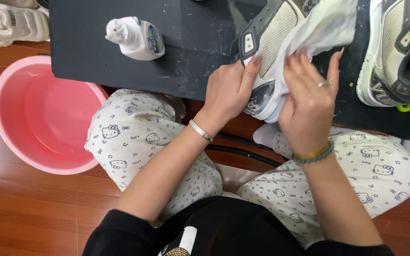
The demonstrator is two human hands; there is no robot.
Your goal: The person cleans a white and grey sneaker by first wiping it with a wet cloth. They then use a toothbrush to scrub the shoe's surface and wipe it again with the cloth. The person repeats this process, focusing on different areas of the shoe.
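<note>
Above the patterned lap, a grey sneaker [266, 52] is gripped at its heel by the left hand [228, 90], while a white cloth [321, 26] is pressed against it by the right hand [309, 102]. Farther off, a white bottle [136, 38] lies on the dark mat [186, 57].

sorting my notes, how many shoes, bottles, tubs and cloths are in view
shoes: 3 (one held by the left hand, one at right, a white one top left)
bottles: 1
tubs: 1, pink
cloths: 1, in the right hand
total: 6
</note>
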